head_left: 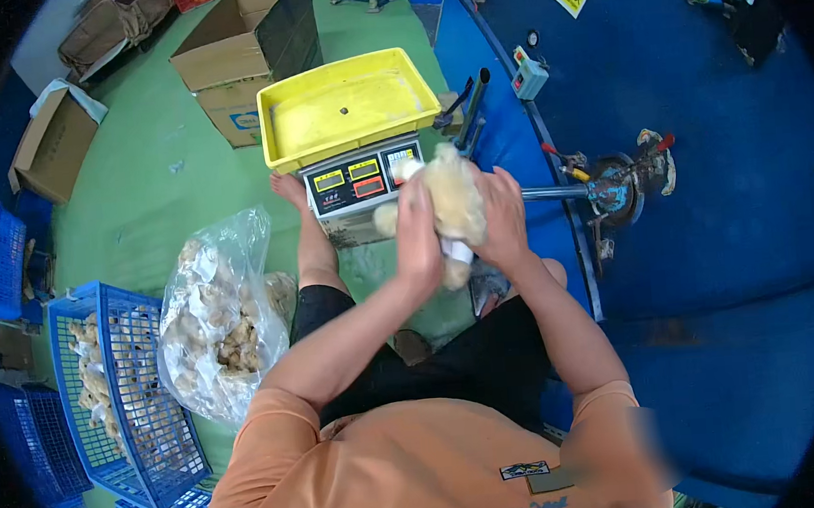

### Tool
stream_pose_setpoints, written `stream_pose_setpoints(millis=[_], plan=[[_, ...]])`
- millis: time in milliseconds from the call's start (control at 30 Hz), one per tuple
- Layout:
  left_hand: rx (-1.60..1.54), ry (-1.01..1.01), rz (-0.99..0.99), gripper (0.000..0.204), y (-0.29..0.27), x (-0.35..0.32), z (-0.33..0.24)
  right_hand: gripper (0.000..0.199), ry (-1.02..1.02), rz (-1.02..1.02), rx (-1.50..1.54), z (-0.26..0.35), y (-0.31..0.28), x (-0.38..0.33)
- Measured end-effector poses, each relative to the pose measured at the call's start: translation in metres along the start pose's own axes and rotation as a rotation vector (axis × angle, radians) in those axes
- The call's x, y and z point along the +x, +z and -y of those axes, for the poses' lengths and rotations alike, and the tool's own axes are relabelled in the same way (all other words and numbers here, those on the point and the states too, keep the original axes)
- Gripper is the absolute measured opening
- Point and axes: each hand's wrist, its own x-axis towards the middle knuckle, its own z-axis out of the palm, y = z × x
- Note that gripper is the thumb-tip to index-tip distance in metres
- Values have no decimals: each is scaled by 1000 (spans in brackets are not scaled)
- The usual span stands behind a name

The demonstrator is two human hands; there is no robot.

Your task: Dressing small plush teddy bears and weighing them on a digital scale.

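Observation:
Between my two hands is a cream-coloured plush toy, fluffy, with white patches, held in front of the scale. My left hand presses on its left side, and my right hand is wrapped round its right side. Some of the fingers are hidden behind the toy. Just to the right of my right hand, a horizontal metal tube sticks out from the blue machine. Beyond the toy stands a digital scale with a yellow tray on top; a small dark speck lies in the tray.
At my left, a clear plastic bag full of plush pieces leans near a blue crate with more of them. Cardboard boxes stand farther back on the green floor. A control box sits on the machine's edge.

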Motion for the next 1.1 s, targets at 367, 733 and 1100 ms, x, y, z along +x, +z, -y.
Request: stream_pose_setpoints(millis=[367, 733, 1100], plan=[[6, 190, -58, 44, 21, -8, 32, 77, -163, -262, 14, -25, 8, -13], [-180, 151, -50, 45, 31, -7, 35, 71, -143, -230, -32, -35, 8, -14], [682, 224, 173, 55, -47, 16, 31, 65, -210, -198, -43, -9, 9, -3]])
